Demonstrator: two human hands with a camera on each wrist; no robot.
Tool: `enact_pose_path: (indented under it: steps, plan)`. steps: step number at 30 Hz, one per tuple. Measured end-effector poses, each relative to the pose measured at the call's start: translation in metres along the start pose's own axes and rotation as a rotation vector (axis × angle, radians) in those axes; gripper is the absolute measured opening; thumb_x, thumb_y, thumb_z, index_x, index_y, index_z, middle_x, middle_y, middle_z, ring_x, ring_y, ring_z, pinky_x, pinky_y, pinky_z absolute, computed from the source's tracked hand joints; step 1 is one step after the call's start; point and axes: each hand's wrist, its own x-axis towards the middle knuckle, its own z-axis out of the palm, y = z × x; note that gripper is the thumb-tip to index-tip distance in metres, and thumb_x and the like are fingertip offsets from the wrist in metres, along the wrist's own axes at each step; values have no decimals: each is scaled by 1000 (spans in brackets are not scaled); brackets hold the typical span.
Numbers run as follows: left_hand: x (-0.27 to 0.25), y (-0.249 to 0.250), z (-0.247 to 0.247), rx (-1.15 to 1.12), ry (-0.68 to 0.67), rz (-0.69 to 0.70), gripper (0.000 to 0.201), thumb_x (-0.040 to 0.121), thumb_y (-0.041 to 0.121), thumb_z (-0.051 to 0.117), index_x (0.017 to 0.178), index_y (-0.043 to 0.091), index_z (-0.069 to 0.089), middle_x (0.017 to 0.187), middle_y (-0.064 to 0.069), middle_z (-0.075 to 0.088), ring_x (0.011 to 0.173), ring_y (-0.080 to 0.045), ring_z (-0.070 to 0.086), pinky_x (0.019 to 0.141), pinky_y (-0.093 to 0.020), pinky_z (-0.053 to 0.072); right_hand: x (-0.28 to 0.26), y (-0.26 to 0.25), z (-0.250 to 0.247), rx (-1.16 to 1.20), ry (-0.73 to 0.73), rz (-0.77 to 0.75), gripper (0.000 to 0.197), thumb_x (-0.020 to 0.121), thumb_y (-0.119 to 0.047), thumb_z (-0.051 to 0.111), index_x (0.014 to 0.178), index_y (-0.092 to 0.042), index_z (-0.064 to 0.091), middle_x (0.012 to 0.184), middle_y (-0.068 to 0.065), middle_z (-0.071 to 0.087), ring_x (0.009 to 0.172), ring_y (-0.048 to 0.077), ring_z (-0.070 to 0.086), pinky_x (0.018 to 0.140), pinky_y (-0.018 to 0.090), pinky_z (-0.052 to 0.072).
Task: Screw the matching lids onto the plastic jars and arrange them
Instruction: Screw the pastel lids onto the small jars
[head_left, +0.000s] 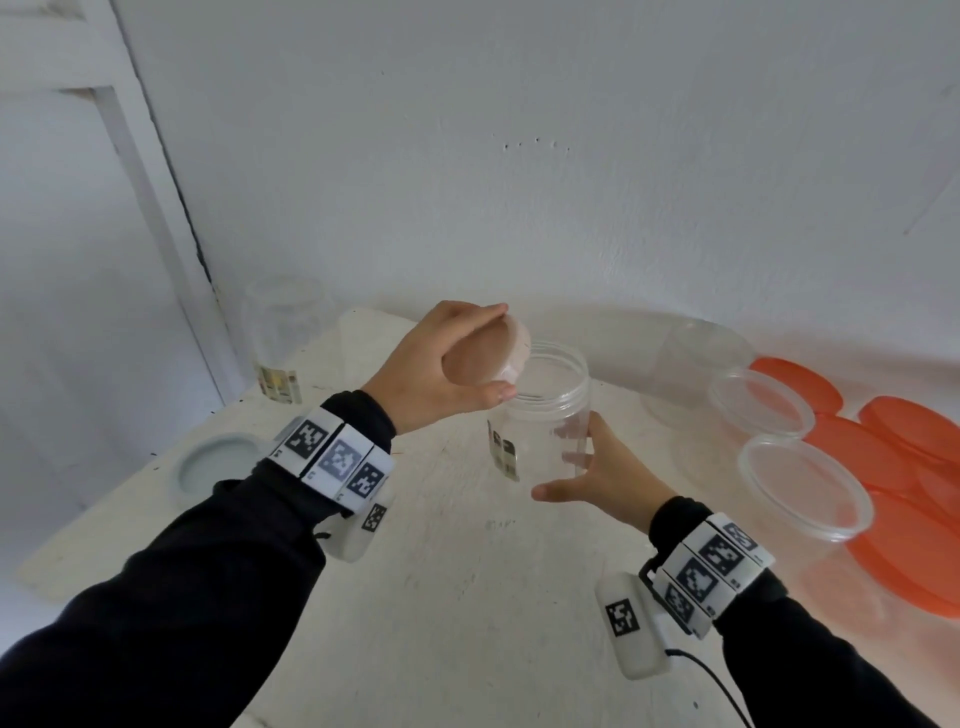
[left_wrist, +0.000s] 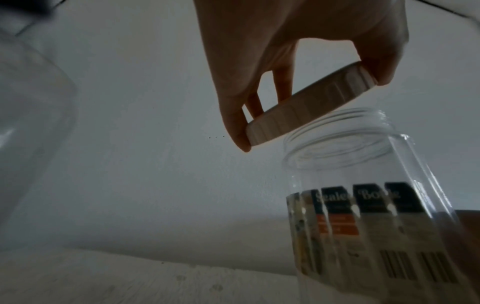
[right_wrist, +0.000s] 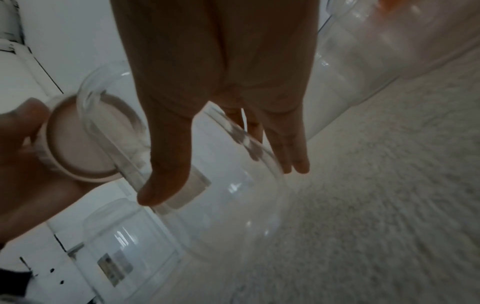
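The clear jar stands mouth-up mid-desk, and your right hand wraps its lower wall, thumb one side and fingers the other, likely to stop it turning. Your left hand grips the pale lid by its ribbed rim, tilted, just above and left of the mouth; level it before threading. To the right, tubs and orange lids crowd the desk. A second jar stands back left near the edge; open room lies in front.
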Motion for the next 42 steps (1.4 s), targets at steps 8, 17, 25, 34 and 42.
enact_pose_path:
  steps: [8,17,25,34,42]
  plan:
    - [14,9,10,46,-79,46,82,61,62,62,132,27,43,128,13,44,114,4,41,86,-3,33,1,0,12,-50,17,-40,99,58,-27,88,135,-20,26,123,-8,47,112,13,52,97,32,44]
    - [23,18,20,263,-260,83,80,56,71,55,121,24,53,131,12,43,120,-1,36,101,-25,33,3,-3,25,6,-10,-92,84,62,-20,86,118,-33,24,115,-17,42,110,11,48,86,24,42]
    - [21,20,18,279,-287,62,80,55,72,53,120,25,55,133,14,40,120,-2,34,102,-32,34,2,-6,20,-81,-98,-91,96,65,-25,84,133,-29,17,122,-16,37,122,13,42,98,30,42]
    - [-9,-8,20,-147,-89,-59,114,45,74,71,138,34,19,145,12,26,130,-1,31,105,-24,31,-13,-78,-53,-157,-36,-181,125,44,-49,76,145,-30,5,150,-7,22,127,10,36,106,37,36]
    - [-24,-15,46,-298,-55,-228,98,59,25,86,133,33,23,121,23,42,109,13,44,77,-1,39,-4,-134,-34,-759,-235,-259,92,74,-48,70,146,-28,17,145,-3,29,126,17,38,99,27,34]
